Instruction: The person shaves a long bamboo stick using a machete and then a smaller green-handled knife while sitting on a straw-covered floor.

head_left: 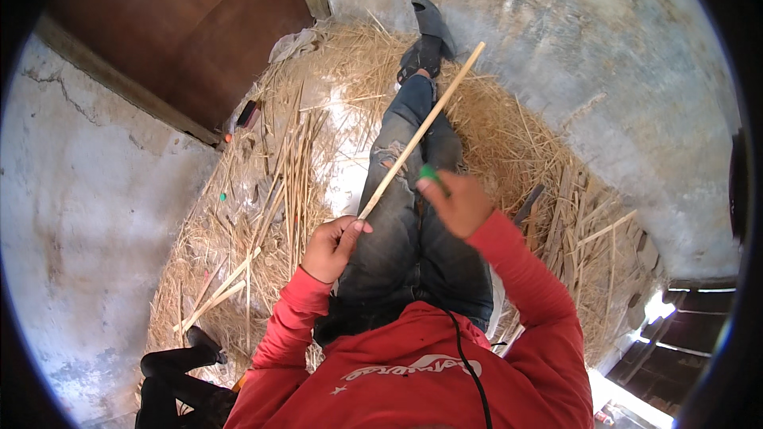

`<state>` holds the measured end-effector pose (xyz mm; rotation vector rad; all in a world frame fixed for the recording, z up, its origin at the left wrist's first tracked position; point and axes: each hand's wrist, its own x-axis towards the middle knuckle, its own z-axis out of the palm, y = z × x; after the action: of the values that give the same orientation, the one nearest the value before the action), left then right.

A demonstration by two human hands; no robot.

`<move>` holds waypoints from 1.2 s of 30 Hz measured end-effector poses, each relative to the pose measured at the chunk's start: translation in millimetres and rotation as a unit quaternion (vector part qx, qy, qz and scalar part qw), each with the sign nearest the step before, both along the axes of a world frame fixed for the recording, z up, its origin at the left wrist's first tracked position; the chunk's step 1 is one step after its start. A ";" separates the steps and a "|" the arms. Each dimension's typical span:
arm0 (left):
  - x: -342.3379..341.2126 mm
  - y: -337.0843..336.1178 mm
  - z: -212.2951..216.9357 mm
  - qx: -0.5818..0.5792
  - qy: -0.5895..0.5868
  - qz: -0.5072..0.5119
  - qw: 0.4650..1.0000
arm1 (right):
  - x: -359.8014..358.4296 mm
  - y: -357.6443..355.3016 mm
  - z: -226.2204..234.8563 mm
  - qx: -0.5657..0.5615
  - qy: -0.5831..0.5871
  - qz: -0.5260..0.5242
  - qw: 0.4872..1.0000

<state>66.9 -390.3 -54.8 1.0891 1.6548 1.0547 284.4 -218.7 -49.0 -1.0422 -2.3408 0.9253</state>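
Hoodie point(524, 377): red, white lettering point(421, 367) and star point(338, 390). Straw point(493, 131) litters the floor point(347, 147) between stained walls point(588, 71). Left hand point(334, 246): fingers pinched on the near end of a stick point(421, 130), slanting above the legs point(383, 246). Right hand point(459, 205): blurred, fingers curled by a green item point(430, 173); grip cannot be told.

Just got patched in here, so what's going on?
The person's left hand grips the near end of a pale wooden strip, which slants away above outstretched legs in torn jeans. The right hand is beside the strip, with a small green item at its tip, too blurred to identify. Straw-like shavings and a bunch of thin strips cover the floor around.
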 end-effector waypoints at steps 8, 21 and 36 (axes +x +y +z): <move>9.1 15.6 -13.3 0.054 0.015 -0.016 0.998 | -28.5 -35.2 -19.9 0.020 -0.062 0.042 0.997; -3.0 -21.3 -21.3 -0.007 0.063 -0.052 0.997 | 4.0 72.8 -74.2 -0.032 -0.040 -0.152 0.987; -87.7 -107.9 -8.0 -0.104 -0.097 0.084 0.986 | 288.6 279.6 -134.9 0.087 -0.124 -0.537 0.830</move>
<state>-20.8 -498.3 -62.8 0.6990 1.6776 1.0319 573.0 60.9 -183.9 -2.1077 -1.4789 0.1197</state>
